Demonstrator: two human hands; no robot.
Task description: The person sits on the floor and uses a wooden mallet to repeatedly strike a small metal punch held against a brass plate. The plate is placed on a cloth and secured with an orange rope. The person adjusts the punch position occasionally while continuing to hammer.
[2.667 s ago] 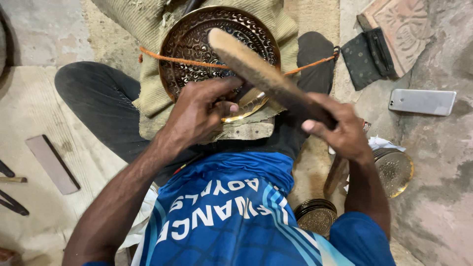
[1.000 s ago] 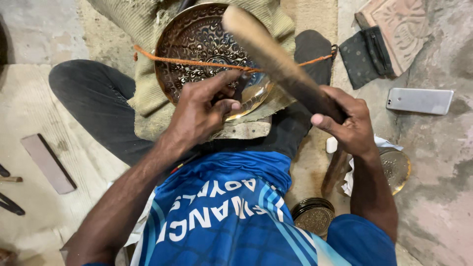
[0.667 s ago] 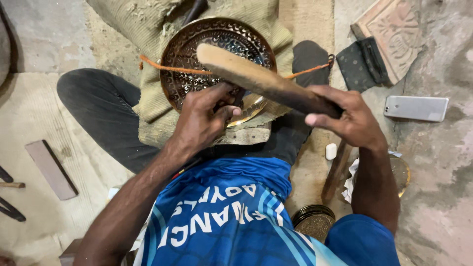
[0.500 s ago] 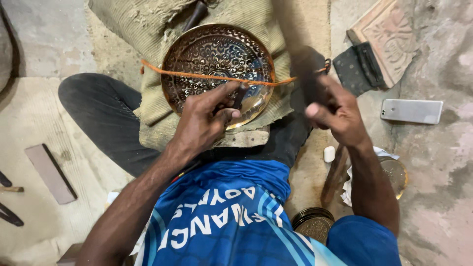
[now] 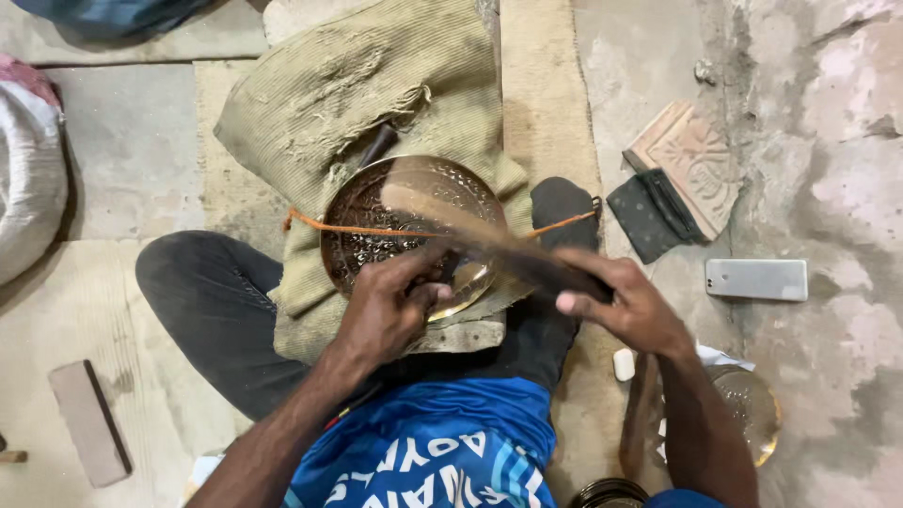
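right hand (image 5: 632, 303) grip closed on wooden mallet (image 5: 489, 243) | left hand (image 5: 390, 306) grip pinches chisel on engraved plate (image 5: 412, 233) | phone (image 5: 757, 279) near

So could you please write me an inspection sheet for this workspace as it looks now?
Surface: bare concrete floor, woven mat under the work.
Job's things: engraved metal plate on burlap padding, orange cord across it; blurred wooden mallet.
Clutter: phone, carved block, flat stone.
Grippers: left hand at plate rim; right hand grips mallet.
Cables: nothing seen.
Surroundings: sack at left.
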